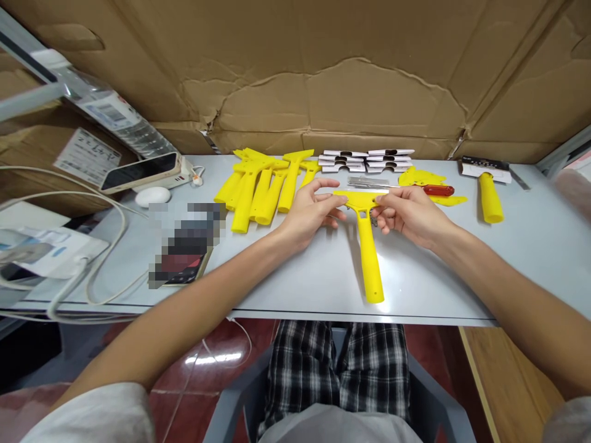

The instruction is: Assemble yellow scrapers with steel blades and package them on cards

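Note:
A yellow scraper (369,252) with a thin metal blade along its wide head is held over the table, its handle pointing toward me. My left hand (314,212) pinches the left end of the head between thumb and fingers. At the right end, my right hand (409,212) grips the head the same way. Just beyond lie a stack of metal blades (367,182), a red-handled screwdriver (438,190) and some flat yellow plastic pieces (422,176). Several more yellow scraper handles (249,197) are piled to the left of my left hand.
Folded white-and-black card sleeves (344,161) sit at the back. A scraper with a card sleeve on its head (490,197) lies at the right. Leftward are a blurred-out phone (184,252), another phone (141,172), a white mouse-like object (152,197), cables (120,237) and a plastic bottle (111,111). Cardboard (341,104) walls the back.

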`<action>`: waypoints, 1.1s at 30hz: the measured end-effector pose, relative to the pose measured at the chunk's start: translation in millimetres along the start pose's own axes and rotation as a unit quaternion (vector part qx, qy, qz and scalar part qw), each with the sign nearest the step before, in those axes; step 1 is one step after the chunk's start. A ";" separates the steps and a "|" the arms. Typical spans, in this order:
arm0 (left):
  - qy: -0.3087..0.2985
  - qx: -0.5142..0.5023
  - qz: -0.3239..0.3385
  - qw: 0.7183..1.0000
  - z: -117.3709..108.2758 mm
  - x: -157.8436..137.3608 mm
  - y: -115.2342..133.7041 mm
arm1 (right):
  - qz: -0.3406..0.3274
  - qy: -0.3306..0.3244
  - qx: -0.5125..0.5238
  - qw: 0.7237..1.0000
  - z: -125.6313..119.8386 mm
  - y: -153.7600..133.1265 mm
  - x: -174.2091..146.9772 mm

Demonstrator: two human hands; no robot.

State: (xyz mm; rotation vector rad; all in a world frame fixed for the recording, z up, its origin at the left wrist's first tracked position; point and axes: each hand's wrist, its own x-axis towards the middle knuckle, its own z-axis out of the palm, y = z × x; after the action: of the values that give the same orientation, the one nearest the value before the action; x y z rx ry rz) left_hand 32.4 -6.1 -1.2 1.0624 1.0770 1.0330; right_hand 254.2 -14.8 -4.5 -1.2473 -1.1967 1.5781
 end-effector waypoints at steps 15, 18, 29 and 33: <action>0.014 0.029 0.033 0.999 0.2 2.1 -1.3 | 0.009 0.001 0.011 1.000 1.1 -1.0 -2.0; 0.011 0.024 0.031 0.999 0.4 2.0 -0.8 | 0.005 -0.002 0.010 1.000 0.5 -0.8 -1.9; 0.014 0.032 0.056 0.998 -1.1 1.7 -0.5 | 0.047 -0.010 0.006 0.999 2.4 -5.6 -3.3; 0.021 0.045 0.068 0.996 -2.0 1.6 3.1 | 0.090 -0.008 0.004 0.996 4.2 -11.0 -5.4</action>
State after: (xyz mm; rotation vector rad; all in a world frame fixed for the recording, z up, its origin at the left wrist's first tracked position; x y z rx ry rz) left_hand 30.4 -3.7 1.3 1.2047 1.1054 1.1281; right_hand 251.6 -18.0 7.7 -1.3722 -1.1126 1.7238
